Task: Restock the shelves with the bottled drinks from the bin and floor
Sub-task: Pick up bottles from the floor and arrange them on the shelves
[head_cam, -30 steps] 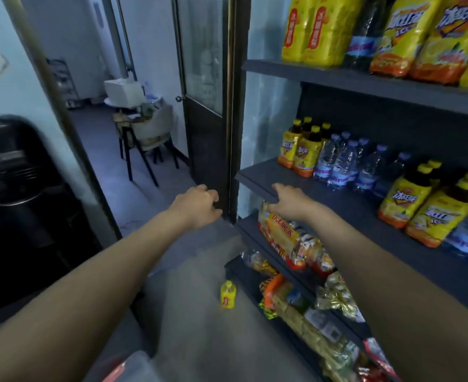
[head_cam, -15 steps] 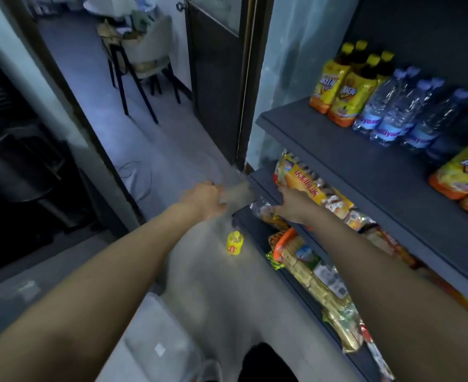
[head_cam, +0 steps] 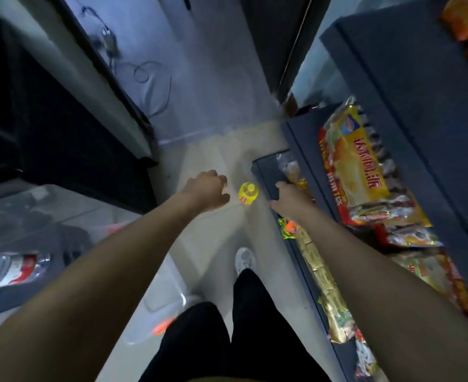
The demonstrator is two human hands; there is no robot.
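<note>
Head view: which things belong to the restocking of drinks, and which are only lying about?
For the job: yellow bottle on the floor; clear bottle in the bin; dark shelves; left hand beside the yellow bottle.
Lying about: snack packs; cable on the floor.

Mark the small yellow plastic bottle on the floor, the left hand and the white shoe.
Small yellow plastic bottle (head_cam: 248,193): head view, its body.
Left hand (head_cam: 206,190): head view, its back.
White shoe (head_cam: 244,260): head view, its upper.

Both arms dropped toward the floor: the left hand (head_cam: 206,190) came beside the yellow bottle (head_cam: 248,193) at its 9 o'clock, the right hand (head_cam: 288,198) to the bottom shelf (head_cam: 268,172) edge.
</note>
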